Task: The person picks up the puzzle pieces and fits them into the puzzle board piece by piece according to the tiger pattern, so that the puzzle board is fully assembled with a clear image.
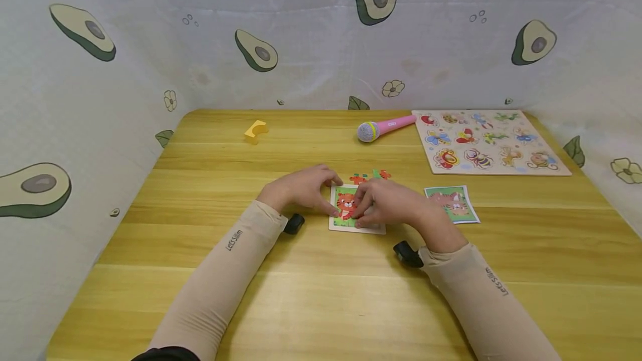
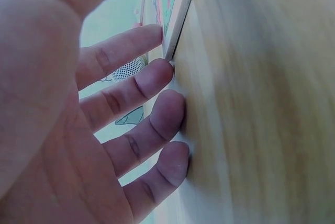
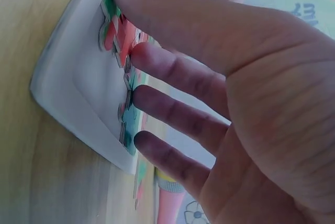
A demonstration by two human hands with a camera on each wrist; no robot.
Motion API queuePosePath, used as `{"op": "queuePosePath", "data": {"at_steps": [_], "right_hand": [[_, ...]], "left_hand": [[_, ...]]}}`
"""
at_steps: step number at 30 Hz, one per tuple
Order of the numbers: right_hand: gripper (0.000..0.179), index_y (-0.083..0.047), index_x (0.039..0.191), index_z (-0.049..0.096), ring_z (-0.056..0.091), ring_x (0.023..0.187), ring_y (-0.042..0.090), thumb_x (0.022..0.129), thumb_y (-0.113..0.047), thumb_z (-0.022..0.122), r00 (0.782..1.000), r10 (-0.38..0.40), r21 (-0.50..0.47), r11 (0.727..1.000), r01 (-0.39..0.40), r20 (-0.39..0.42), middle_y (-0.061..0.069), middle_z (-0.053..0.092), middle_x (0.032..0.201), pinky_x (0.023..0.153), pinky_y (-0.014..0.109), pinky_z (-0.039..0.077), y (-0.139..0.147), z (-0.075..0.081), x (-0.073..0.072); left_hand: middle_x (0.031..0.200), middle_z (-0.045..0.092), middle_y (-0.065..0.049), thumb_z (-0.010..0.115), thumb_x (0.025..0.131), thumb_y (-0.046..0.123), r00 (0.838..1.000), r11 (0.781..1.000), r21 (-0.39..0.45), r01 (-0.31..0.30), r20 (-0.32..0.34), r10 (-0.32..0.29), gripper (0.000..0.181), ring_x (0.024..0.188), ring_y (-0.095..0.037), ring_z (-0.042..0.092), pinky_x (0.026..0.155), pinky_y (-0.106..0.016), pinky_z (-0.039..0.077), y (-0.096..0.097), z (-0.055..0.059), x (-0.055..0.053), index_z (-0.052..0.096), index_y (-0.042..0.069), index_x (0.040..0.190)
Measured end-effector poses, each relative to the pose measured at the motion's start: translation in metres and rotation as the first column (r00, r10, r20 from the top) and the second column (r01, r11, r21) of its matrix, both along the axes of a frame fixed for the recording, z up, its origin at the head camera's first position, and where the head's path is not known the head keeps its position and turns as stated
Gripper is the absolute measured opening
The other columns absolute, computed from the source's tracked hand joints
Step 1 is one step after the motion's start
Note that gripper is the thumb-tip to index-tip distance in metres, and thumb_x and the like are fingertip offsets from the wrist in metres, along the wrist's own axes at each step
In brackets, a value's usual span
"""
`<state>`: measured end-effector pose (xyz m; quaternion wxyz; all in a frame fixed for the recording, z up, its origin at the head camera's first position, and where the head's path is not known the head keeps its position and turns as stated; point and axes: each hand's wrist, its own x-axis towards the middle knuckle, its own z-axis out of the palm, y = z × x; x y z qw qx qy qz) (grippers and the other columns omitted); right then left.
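Observation:
A small square jigsaw board (image 1: 371, 230) with a pale frame lies on the table, its picture an orange tiger (image 1: 346, 205) on green. My left hand (image 1: 306, 189) rests at the board's left side, thumb over the edge and index fingertip at the far corner; its other fingertips touch the table. My right hand (image 1: 388, 203) is over the board's right part, thumb and index finger pinching a red-and-green puzzle piece (image 3: 123, 38) that sits tilted above the tray. Its other fingertips lie at neighbouring pieces. Loose puzzle pieces (image 1: 358, 179) lie just beyond the far edge.
A picture card (image 1: 453, 204) with a pink animal lies to the right of my right hand. Farther back are a pink toy microphone (image 1: 386, 127), a large wooden insect-puzzle board (image 1: 494, 142) and a yellow arched block (image 1: 256, 131). A printed curtain (image 1: 311, 15) hangs behind the table.

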<state>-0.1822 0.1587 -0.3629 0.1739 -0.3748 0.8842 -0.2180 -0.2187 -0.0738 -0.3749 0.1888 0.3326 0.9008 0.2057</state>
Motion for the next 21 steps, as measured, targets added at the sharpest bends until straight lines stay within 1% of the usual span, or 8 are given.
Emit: {"op": "queuePosePath", "data": {"at_steps": [4, 9, 11, 14, 16, 18, 19, 21], "right_hand": [[0.009, -0.018, 0.09, 0.084, 0.056, 0.093, 0.012, 0.082, -0.014, 0.085, 1.0, 0.012, -0.009, 1.0, -0.012, 0.006, -0.008, 0.065, 0.098, 0.08, 0.033, 0.05, 0.0, -0.001, 0.0], [0.011, -0.017, 0.094, 0.084, 0.056, 0.093, 0.013, 0.083, -0.014, 0.085, 0.999, -0.027, -0.012, 1.0, 0.027, 0.029, -0.007, 0.064, 0.098, 0.081, 0.034, 0.048, 0.001, -0.002, 0.001], [0.012, -0.017, 0.094, 0.084, 0.056, 0.093, 0.013, 0.083, -0.015, 0.085, 0.999, -0.031, -0.023, 0.999, 0.032, 0.032, -0.006, 0.064, 0.098, 0.081, 0.033, 0.048, 0.003, -0.002, 0.001], [0.012, -0.018, 0.095, 0.084, 0.057, 0.094, 0.013, 0.083, -0.019, 0.086, 0.999, -0.016, -0.064, 0.998, 0.019, 0.045, -0.007, 0.064, 0.099, 0.081, 0.034, 0.049, 0.006, -0.002, 0.0], [0.013, -0.019, 0.095, 0.084, 0.058, 0.094, 0.015, 0.082, -0.021, 0.086, 0.998, -0.016, -0.102, 0.995, 0.023, 0.067, -0.006, 0.065, 0.099, 0.082, 0.037, 0.05, 0.01, -0.001, -0.001], [0.016, -0.019, 0.098, 0.083, 0.059, 0.097, 0.018, 0.083, -0.023, 0.085, 0.996, -0.039, -0.125, 0.991, 0.05, 0.086, -0.006, 0.066, 0.102, 0.086, 0.041, 0.05, 0.016, 0.0, -0.004], [0.018, -0.018, 0.101, 0.082, 0.059, 0.099, 0.019, 0.084, -0.024, 0.085, 0.994, -0.062, -0.132, 0.988, 0.074, 0.094, -0.005, 0.067, 0.103, 0.088, 0.043, 0.049, 0.019, 0.001, -0.005], [0.024, -0.014, 0.107, 0.079, 0.059, 0.102, 0.023, 0.085, -0.025, 0.083, 0.986, -0.138, -0.134, 0.98, 0.15, 0.098, -0.002, 0.068, 0.106, 0.092, 0.047, 0.048, 0.027, 0.003, -0.008]], "left_hand": [[0.126, 0.053, 0.002, 0.084, 0.08, 0.047, 1.0, 1.0, -0.003, 0.003, -0.006, -0.003, 0.067, 0.115, -0.012, 0.052, 0.1, -0.03, 0.042, 0.0, 0.0, -0.001, 0.06, 0.016, 0.134], [0.127, 0.053, 0.002, 0.085, 0.08, 0.046, 1.0, 1.0, 0.001, 0.008, -0.008, -0.008, 0.067, 0.116, -0.012, 0.051, 0.101, -0.029, 0.041, 0.001, 0.0, -0.001, 0.06, 0.016, 0.134], [0.128, 0.053, 0.002, 0.085, 0.08, 0.045, 1.0, 1.0, 0.003, 0.01, -0.008, -0.01, 0.067, 0.117, -0.012, 0.051, 0.101, -0.029, 0.041, 0.001, 0.001, -0.002, 0.059, 0.015, 0.134], [0.128, 0.053, 0.003, 0.085, 0.08, 0.046, 1.0, 1.0, -0.003, 0.007, -0.002, -0.007, 0.067, 0.118, -0.012, 0.051, 0.102, -0.029, 0.041, 0.001, 0.001, -0.001, 0.059, 0.016, 0.134], [0.129, 0.053, 0.003, 0.084, 0.08, 0.046, 1.0, 1.0, -0.009, 0.004, 0.003, -0.004, 0.067, 0.118, -0.012, 0.051, 0.102, -0.03, 0.041, 0.001, 0.002, -0.001, 0.059, 0.016, 0.135], [0.129, 0.052, 0.003, 0.084, 0.08, 0.047, 1.0, 1.0, -0.014, 0.0, 0.006, 0.0, 0.068, 0.119, -0.013, 0.051, 0.103, -0.031, 0.041, 0.001, 0.002, -0.001, 0.059, 0.017, 0.135], [0.129, 0.052, 0.003, 0.084, 0.08, 0.047, 1.0, 1.0, -0.016, -0.001, 0.007, 0.001, 0.068, 0.119, -0.013, 0.051, 0.103, -0.031, 0.04, 0.001, 0.002, -0.001, 0.059, 0.017, 0.135], [0.13, 0.052, 0.003, 0.084, 0.08, 0.047, 1.0, 1.0, -0.016, -0.004, 0.011, 0.004, 0.069, 0.119, -0.013, 0.051, 0.104, -0.031, 0.04, 0.001, 0.001, -0.001, 0.059, 0.017, 0.136]]}}
